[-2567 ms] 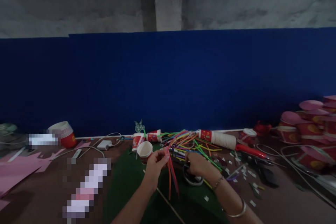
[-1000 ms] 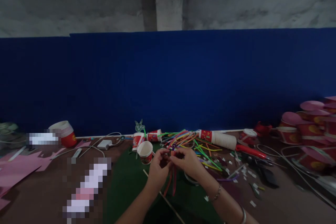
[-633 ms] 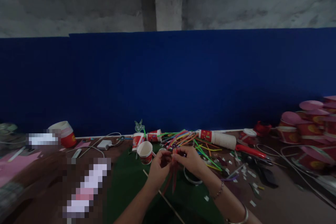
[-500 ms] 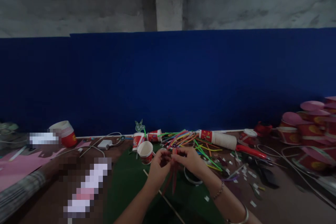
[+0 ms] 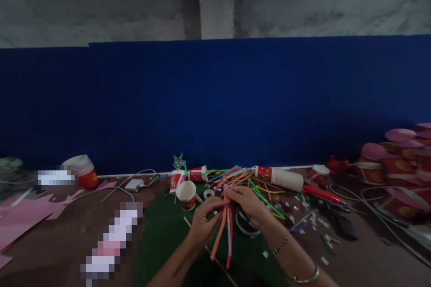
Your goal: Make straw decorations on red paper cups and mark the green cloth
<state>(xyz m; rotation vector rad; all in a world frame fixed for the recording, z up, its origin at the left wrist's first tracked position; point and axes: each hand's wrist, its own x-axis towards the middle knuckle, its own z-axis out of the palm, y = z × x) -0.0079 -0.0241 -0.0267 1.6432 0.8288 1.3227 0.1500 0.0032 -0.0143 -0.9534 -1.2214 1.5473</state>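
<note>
1. Head view: the right hand (image 5: 247, 202) pinches the upper ends of an orange strip (image 5: 218, 236) and a red strip (image 5: 230, 237) between thumb and fingers, its other fingers curled in.
2. The left hand (image 5: 206, 219) is half curled, thumb and forefinger spread, the forefinger reaching to the strips; whether it grips them or merely touches I cannot tell, as the fingertips are small and dim.
3. Both strips hang down between the hands, over the green mat (image 5: 158, 242), their lower ends spread apart.
4. A thin stick (image 5: 222, 265) lies below, partly covered by the left hand and the strips.
5. The right hand hides part of a dark ring (image 5: 249, 228) just beside it.
6. Beyond the left hand are an open cup (image 5: 186, 195) and a small white roll (image 5: 208, 193).
7. Behind both hands, a heap of coloured strips (image 5: 235, 175) is partly blocked by them; a cup stack (image 5: 288, 179) lies on its side next to it.
8. Paper scraps (image 5: 323, 223) are scattered right of the mat.
</note>
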